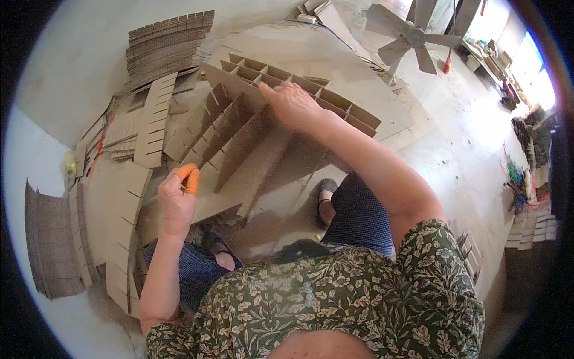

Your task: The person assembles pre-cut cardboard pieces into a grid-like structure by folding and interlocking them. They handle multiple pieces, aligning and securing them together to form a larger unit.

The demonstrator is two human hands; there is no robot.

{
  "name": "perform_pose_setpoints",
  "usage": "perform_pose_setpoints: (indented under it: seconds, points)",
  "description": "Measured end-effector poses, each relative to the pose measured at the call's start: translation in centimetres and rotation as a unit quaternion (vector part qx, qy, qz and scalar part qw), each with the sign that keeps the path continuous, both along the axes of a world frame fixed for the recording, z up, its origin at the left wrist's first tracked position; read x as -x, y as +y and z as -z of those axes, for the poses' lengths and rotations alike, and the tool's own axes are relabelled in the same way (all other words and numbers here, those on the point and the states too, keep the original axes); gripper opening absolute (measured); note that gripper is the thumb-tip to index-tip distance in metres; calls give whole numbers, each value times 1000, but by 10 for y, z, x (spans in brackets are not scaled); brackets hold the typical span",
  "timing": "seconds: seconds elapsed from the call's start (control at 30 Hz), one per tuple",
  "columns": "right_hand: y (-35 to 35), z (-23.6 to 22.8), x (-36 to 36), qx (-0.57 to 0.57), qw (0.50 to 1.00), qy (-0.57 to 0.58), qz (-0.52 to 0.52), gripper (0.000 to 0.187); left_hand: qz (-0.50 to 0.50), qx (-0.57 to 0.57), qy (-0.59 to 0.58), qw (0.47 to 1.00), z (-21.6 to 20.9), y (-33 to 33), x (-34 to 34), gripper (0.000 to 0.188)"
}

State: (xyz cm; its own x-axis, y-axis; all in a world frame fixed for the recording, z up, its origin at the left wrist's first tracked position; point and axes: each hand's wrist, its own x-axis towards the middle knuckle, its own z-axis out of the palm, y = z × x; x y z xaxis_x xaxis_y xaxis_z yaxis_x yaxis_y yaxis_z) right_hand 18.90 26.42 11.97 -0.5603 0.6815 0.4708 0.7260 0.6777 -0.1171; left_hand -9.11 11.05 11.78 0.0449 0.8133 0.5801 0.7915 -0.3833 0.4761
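Note:
A cardboard divider grid [353, 106] of interlocked strips stands tilted in front of me, its cells showing along the top. My right hand [293, 105] rests on its upper edge with bent fingers, the thumb side mostly hidden. Below and left of the grid, several slotted cardboard strips [239, 125] fan out, standing on edge. Beside their near left ends is my left hand [178, 200], raised, with orange finger covers [190, 178] on curled fingers. Whether a strip end is pinched in those fingers cannot be made out.
Stacks of slotted cardboard strips [170, 45] lie at the far left, with more loose strips [154, 122] nearer. A dark cardboard stack [52, 239] leans at the left. A standing fan [415, 37] is at the far right. Cluttered bundles [532, 221] line the right side.

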Motion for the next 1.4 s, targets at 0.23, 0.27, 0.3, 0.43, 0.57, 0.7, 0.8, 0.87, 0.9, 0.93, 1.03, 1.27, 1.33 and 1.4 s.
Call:
perform_pose_setpoints:
  seconds: [0.23, 0.27, 0.3, 0.43, 0.57, 0.7, 0.8, 0.87, 0.9, 0.93, 1.03, 1.27, 1.33, 1.4]
  points:
    - [12, -6, -7, 100, 993, -55, -13, 51, -63, 56, -18, 996, 2, -16, 24, 12]
    - [13, -6, -10, 107, 992, -60, -6, 49, -75, 44, -18, 996, 7, -15, 33, 12]
    - [11, -9, -7, 103, 992, -68, -15, 49, -89, 32, -16, 995, 15, -14, 47, 12]
    - [7, -29, 5, 96, 991, -90, -27, 44, -173, 51, -9, 984, 24, -14, 92, 16]
    - [14, -16, -2, 88, 994, -47, -38, 43, -177, 48, 17, 983, 15, -2, 93, 21]
    - [14, -17, -4, 79, 995, -57, -36, 46, -100, -2, 48, 994, -10, 39, 60, 25]
    - [9, -10, -8, 93, 992, -65, -47, 53, -91, 6, 112, 989, -22, 75, 40, 32]
    - [5, -7, -3, 107, 991, -75, -31, 52, -108, 101, 114, 982, -20, 100, 36, 36]
    - [2, -7, 1, 96, 991, -89, -23, 46, -116, 150, 114, 975, -18, 111, 32, 38]
    - [-3, -7, 7, 85, 991, -103, -16, 40, -95, 181, 109, 973, -17, 117, 30, 40]
    - [-2, -3, 12, 58, 987, -147, -20, 34, -59, 207, 85, 973, -11, 119, 32, 43]
    - [10, 14, -1, -11, 992, -69, -103, 33, -171, 62, 0, 983, 25, 28, 122, 44]
    - [17, 21, -5, -55, 990, -38, -126, 31, -239, 78, 96, 963, 26, -9, 137, 51]
    - [21, 20, 0, -55, 985, -32, -158, 31, -309, 91, 224, 920, 41, -40, 149, 56]
